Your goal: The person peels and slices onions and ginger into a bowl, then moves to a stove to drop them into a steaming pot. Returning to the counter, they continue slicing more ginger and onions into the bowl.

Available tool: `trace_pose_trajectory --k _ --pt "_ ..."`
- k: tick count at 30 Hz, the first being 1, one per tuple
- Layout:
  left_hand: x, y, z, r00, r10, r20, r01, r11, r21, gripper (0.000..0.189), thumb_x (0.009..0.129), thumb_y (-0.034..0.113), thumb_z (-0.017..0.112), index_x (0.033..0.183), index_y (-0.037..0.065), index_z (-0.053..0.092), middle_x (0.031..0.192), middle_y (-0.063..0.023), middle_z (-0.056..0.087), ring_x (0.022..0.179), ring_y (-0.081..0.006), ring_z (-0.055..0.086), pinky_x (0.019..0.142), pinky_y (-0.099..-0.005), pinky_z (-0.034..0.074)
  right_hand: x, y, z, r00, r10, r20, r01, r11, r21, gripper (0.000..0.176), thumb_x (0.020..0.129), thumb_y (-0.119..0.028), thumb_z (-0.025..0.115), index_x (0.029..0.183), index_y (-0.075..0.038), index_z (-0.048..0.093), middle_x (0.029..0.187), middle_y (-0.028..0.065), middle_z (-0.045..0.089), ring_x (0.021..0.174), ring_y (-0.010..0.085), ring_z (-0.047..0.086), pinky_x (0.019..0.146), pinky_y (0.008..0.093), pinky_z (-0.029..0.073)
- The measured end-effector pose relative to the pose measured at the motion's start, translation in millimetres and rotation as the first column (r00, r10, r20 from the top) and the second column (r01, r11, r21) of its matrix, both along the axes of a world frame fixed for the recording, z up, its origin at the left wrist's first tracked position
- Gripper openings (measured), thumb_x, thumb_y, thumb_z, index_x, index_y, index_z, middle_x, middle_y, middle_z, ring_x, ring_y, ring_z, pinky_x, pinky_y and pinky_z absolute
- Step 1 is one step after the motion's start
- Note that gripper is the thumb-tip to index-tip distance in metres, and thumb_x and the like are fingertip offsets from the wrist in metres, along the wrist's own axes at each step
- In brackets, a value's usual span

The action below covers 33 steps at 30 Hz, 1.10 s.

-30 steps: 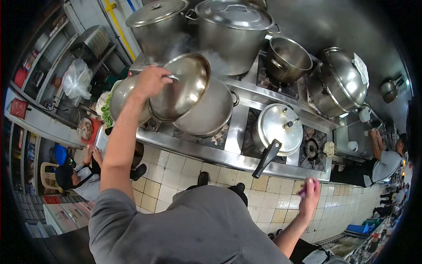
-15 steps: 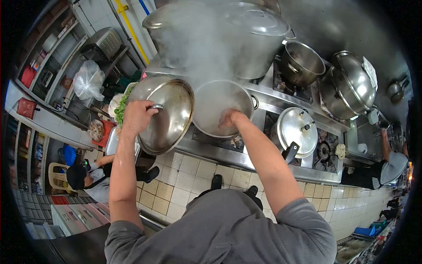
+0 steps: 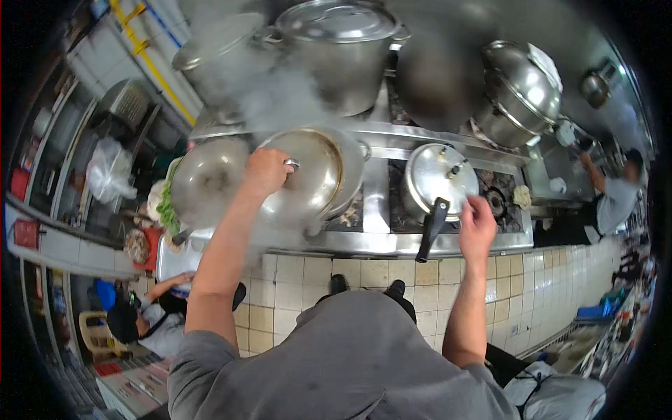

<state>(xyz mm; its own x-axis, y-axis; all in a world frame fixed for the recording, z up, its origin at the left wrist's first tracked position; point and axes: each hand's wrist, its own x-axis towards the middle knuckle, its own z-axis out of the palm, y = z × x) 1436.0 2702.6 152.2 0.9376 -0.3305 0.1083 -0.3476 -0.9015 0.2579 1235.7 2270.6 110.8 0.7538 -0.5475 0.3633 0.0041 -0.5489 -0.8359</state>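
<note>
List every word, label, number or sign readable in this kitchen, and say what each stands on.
None readable.
Red box on the left shelf: too blurred to read.
Printed surface at lower left: too small to read.
Lid under the left hand, pressure cooker, tall stockpot: no markings visible.

Flat, fairly bright overhead light falls on the steel range point(image 3: 378, 241) before me, with hard glare on the pressure cooker lid point(image 3: 437, 175) and on the domed lid point(image 3: 525, 87) at upper right. Steam point(image 3: 280, 98) veils the stockpots point(image 3: 343, 49) behind, washing out contrast and softening the pan lid point(image 3: 308, 175) that my left hand point(image 3: 266, 171) grips. My right hand point(image 3: 477, 227) is slightly smeared. The fisheye lens bends the tiled floor point(image 3: 364, 269), and the corners fall to black.
</note>
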Motion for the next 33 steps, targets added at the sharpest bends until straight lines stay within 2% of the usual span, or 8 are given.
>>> trace_pose_trajectory --k 7,14,18,19,23,27,29,33 --pt "35.0 -67.5 -20.3 1.000 0.006 -0.030 -0.001 0.984 0.178 0.018 0.086 0.027 0.077 0.098 0.014 0.080 0.094 -0.0138 0.075 0.092 -0.0337 0.071 0.084 -0.0469 0.056 -268.1 -149.2 -153.1 0.781 -0.476 -0.404 0.446 0.878 -0.172 0.022 0.095 -0.016 0.066 0.107 0.002 0.070 0.093 0.0183 0.072 0.085 0.0311 0.070 0.079 0.0402 0.055" --pt "34.7 -94.1 -40.4 0.997 0.038 0.063 -0.045 0.993 0.109 0.025 0.079 0.025 0.079 0.102 0.016 0.081 0.097 -0.0166 0.075 0.094 -0.0361 0.072 0.089 -0.0468 0.057 -370.9 -165.0 -221.4 0.459 -0.306 -0.834 0.303 0.937 -0.177 0.038 0.086 -0.026 0.075 0.113 0.001 0.072 0.097 0.0262 0.074 0.098 0.0415 0.072 0.089 0.0471 0.056" --pt "-0.1 -116.1 -21.9 0.964 0.115 0.238 -0.148 0.981 0.125 0.049 0.076 0.023 0.084 0.121 0.006 0.074 0.121 -0.0204 0.071 0.118 -0.0380 0.063 0.106 -0.0468 0.047 -383.6 -235.6 -225.2 0.443 -0.145 -0.885 0.287 0.958 -0.014 0.046 0.085 -0.029 0.076 0.120 0.000 0.071 0.109 0.0272 0.073 0.108 0.0418 0.069 0.097 0.0441 0.054" --pt "-22.6 -133.5 -14.6 0.956 0.170 0.237 -0.160 0.985 -0.062 0.049 0.079 0.022 0.083 0.122 0.004 0.072 0.125 -0.0211 0.069 0.120 -0.0375 0.062 0.109 -0.0465 0.044 -399.3 -261.4 -249.0 0.562 -0.260 -0.785 0.235 0.960 -0.151 0.049 0.084 -0.036 0.073 0.119 -0.001 0.072 0.106 0.0270 0.073 0.105 0.0413 0.070 0.094 0.0451 0.055" --pt "-109.8 -274.9 14.8 0.975 0.159 0.158 -0.072 0.890 -0.449 0.034 0.093 0.017 0.075 0.121 -0.002 0.070 0.112 -0.0165 0.074 0.102 -0.0247 0.068 0.092 -0.0376 0.054 -379.3 -344.1 -189.7 0.455 -0.269 -0.849 0.385 0.919 -0.085 0.052 0.095 -0.042 0.066 0.130 -0.003 0.067 0.127 0.0252 0.068 0.121 0.0395 0.064 0.101 0.0468 0.052" --pt "-155.6 -435.0 5.1 0.990 -0.138 0.008 0.119 0.827 -0.549 0.026 0.096 0.010 0.071 0.119 -0.003 0.070 0.095 -0.0071 0.071 0.082 -0.0133 0.062 0.076 -0.0303 0.053 -356.4 -403.2 -143.6 0.614 -0.113 -0.781 0.349 0.926 0.141 0.075 0.097 -0.070 0.048 0.138 -0.009 0.062 0.134 0.0206 0.065 0.127 0.0397 0.060 0.106 0.0474 0.048" --pt "-172.2 -505.8 7.2 0.944 -0.330 0.003 0.276 0.786 -0.553 0.025 0.092 0.000 0.072 0.117 -0.002 0.070 0.093 -0.0069 0.069 0.078 -0.0133 0.061 0.074 -0.0285 0.052 -345.5 -421.2 -156.6 0.790 -0.210 -0.576 0.324 0.941 0.102 0.069 0.098 -0.066 0.052 0.136 -0.009 0.061 0.118 0.0205 0.072 0.111 0.0369 0.068 0.095 0.0463 0.053" --pt "-183.9 -628.9 17.5 0.820 -0.567 0.077 0.529 0.700 -0.479 0.027 0.090 -0.003 0.071 0.116 -0.002 0.071 0.096 -0.0089 0.071 0.081 -0.0155 0.063 0.078 -0.0305 0.053 -341.1 -473.8 -137.5 0.759 -0.189 -0.622 0.328 0.938 0.115 0.065 0.100 -0.062 0.052 0.140 -0.011 0.057 0.126 0.0187 0.069 0.117 0.0373 0.066 0.099 0.0473 0.052"
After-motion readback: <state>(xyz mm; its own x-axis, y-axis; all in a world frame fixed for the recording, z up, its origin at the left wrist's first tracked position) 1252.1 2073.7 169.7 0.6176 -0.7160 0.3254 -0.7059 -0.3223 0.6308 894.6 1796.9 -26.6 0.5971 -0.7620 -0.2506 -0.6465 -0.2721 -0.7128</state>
